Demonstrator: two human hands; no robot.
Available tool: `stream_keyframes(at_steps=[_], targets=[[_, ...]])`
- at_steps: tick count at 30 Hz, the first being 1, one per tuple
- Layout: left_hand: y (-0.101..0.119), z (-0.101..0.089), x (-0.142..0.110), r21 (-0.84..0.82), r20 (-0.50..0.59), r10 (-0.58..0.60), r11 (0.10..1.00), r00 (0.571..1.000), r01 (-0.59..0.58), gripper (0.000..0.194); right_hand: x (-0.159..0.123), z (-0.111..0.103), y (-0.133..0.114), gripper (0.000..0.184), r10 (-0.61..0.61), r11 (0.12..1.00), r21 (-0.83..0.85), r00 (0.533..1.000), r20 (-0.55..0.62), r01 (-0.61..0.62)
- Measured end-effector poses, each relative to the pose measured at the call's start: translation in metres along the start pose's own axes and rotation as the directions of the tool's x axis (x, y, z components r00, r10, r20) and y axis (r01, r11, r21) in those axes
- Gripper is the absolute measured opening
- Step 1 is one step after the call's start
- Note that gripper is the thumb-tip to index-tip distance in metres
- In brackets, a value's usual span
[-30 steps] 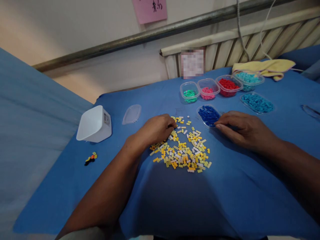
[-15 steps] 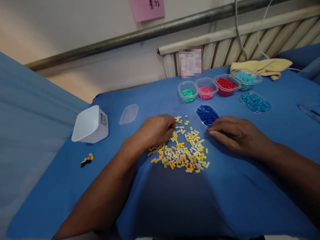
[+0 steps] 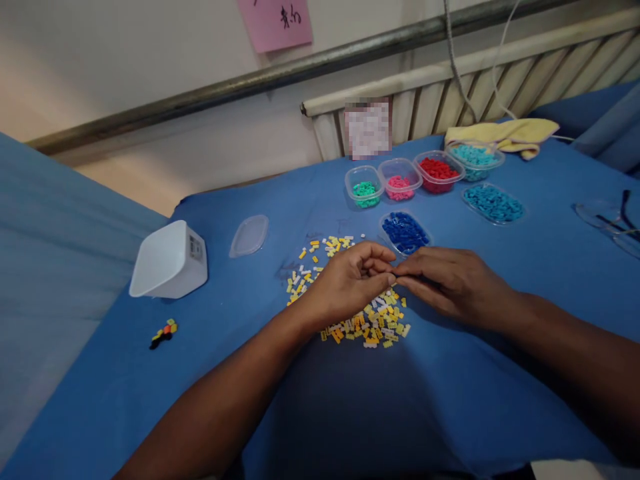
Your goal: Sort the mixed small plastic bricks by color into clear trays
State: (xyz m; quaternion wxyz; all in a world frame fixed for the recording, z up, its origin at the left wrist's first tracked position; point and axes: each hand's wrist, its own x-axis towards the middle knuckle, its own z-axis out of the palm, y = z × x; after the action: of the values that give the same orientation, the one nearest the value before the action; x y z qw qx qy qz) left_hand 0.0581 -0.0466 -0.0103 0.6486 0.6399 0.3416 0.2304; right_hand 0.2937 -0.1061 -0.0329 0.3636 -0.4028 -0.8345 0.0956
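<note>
A heap of small yellow, white and orange bricks (image 3: pixel 320 257) lies on the blue cloth (image 3: pixel 350 400) in front of me. My left hand (image 3: pixel 350 280) hovers over the heap with fingers curled into a pinch. My right hand (image 3: pixel 450 280) meets it fingertip to fingertip, also pinched. Something tiny sits between the fingertips; I cannot make out what. A shallow clear tray of dark blue bricks (image 3: pixel 404 232) stands just behind the hands.
Clear tubs of green (image 3: pixel 365 190), pink (image 3: pixel 400 183), red (image 3: pixel 437 168) and teal bricks (image 3: pixel 475 157) line the back, with a teal tray (image 3: pixel 493 203). A white box (image 3: pixel 170 261), a clear lid (image 3: pixel 249 235) and a few stray bricks (image 3: pixel 163 331) lie left. A yellow cloth (image 3: pixel 505 133) lies behind.
My left hand moved right from the heap's left edge, my right hand slid left, and the two now meet over the heap. The camera shifted, uncovering more bricks at the heap's left.
</note>
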Motion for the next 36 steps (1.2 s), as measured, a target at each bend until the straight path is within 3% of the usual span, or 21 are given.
stream_keyframes(at_steps=[2,4,6,8,12,15,19,25,31,36], targets=[[0.001,-0.002,0.000,0.069,-0.001,0.035,0.997,0.999,-0.034,0.040,0.001,-0.001,0.002,0.015,0.016,1.000,0.004,1.000,0.007,-0.016],[0.005,-0.011,0.001,0.243,-0.049,0.142,0.962,0.989,-0.126,0.040,0.001,-0.004,0.007,0.017,0.037,0.999,-0.021,0.999,0.009,-0.036],[0.008,-0.028,0.005,0.474,-0.123,0.293,0.857,0.948,-0.203,0.033,0.003,-0.008,0.015,0.019,0.092,0.993,-0.070,0.996,0.008,-0.091],[0.008,-0.054,0.009,0.589,-0.201,0.385,0.782,0.901,-0.203,0.030,0.008,-0.013,0.028,0.022,0.170,0.978,-0.119,0.986,-0.006,-0.169],[-0.009,-0.112,0.016,0.573,-0.437,0.414,0.812,0.799,-0.108,0.041,0.029,-0.016,0.058,0.024,0.293,0.936,-0.182,0.954,-0.065,-0.300],[-0.029,-0.135,0.017,0.518,-0.525,0.368,0.853,0.767,-0.054,0.047,0.051,-0.009,0.076,0.024,0.365,0.904,-0.213,0.928,-0.067,-0.371],[-0.041,-0.137,0.017,0.497,-0.525,0.352,0.866,0.775,-0.057,0.048,0.071,0.002,0.090,0.025,0.397,0.884,-0.247,0.916,-0.054,-0.398],[-0.042,-0.134,0.018,0.494,-0.509,0.348,0.867,0.788,-0.064,0.045,0.079,0.001,0.102,0.034,0.400,0.863,-0.313,0.915,-0.054,-0.396],[-0.042,-0.133,0.019,0.508,-0.492,0.359,0.858,0.793,-0.073,0.045,0.082,0.004,0.101,0.034,0.392,0.874,-0.329,0.919,0.045,-0.357],[-0.044,-0.132,0.021,0.527,-0.474,0.368,0.847,0.800,-0.077,0.046,0.072,-0.003,0.093,0.040,0.392,0.870,-0.323,0.920,-0.003,-0.372]])
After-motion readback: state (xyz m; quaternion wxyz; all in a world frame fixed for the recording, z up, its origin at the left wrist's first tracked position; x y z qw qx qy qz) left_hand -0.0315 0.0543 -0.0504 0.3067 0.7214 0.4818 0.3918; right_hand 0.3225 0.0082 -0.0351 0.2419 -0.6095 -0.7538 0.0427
